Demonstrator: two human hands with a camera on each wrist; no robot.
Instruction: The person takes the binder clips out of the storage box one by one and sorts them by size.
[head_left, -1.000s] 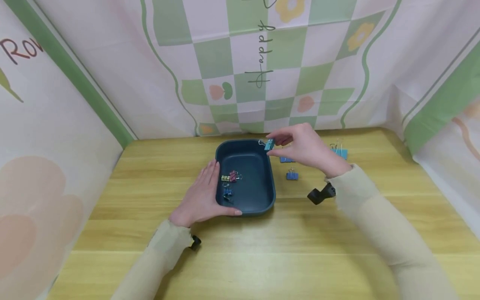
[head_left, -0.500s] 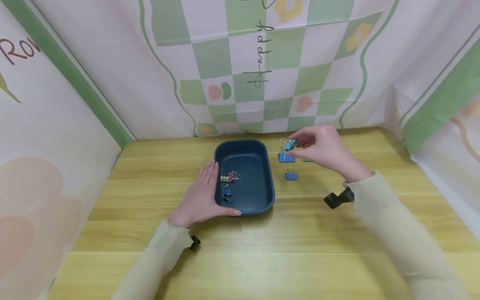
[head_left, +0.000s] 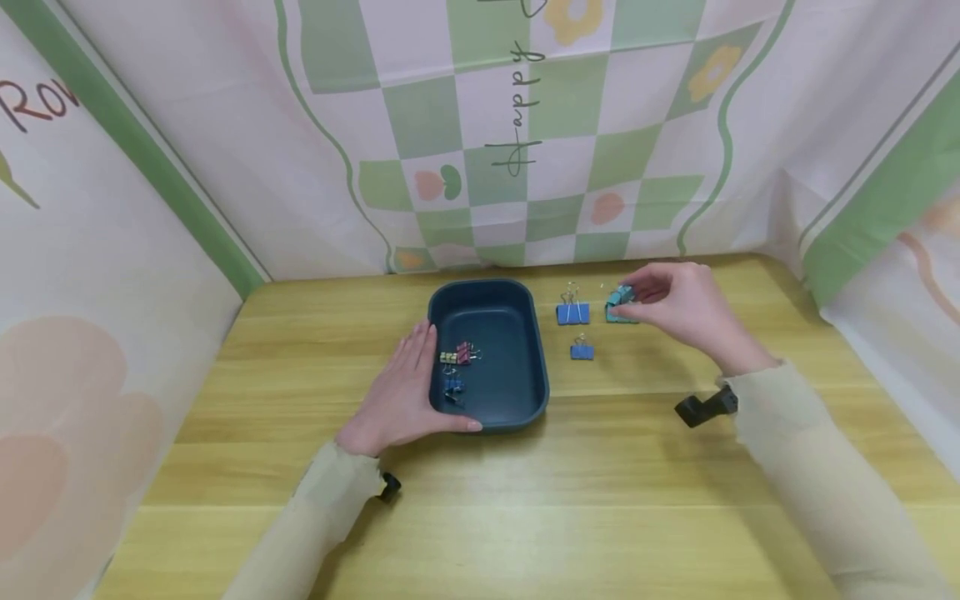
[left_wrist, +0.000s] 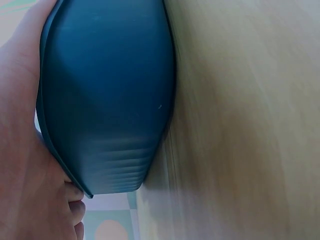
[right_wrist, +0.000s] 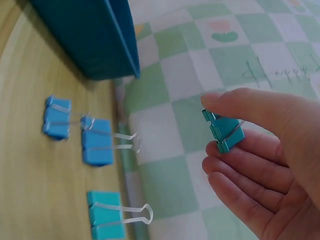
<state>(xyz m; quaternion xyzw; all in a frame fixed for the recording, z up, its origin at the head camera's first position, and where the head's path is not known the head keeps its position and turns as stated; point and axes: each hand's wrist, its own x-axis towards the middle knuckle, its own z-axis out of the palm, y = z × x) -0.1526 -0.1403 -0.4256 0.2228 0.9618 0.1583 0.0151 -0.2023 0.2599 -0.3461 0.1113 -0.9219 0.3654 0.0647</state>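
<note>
My left hand (head_left: 395, 392) rests along the left rim of a dark blue rectangular tray (head_left: 510, 350), fingers straight and thumb across the near corner. Inside lie a yellow binder clip (head_left: 449, 357), a pink binder clip (head_left: 466, 353) and blue binder clips (head_left: 454, 385). Between thumb and fingertips, my right hand (head_left: 686, 312) pinches a small teal binder clip (right_wrist: 227, 134). Beneath it on the table is a larger teal binder clip (right_wrist: 106, 215), partly covered in the head view.
Right of the tray, a large blue binder clip (head_left: 573, 314) stands behind a smaller blue binder clip (head_left: 582, 352). All rest on a wooden table (head_left: 480, 517). A checked cloth (head_left: 495, 167) hangs along the back edge, with more cloth at both sides.
My right hand has moved right, from beside the tray's right rim to over the larger teal binder clip, still pinching the small one. The left hand has stayed on the tray.
</note>
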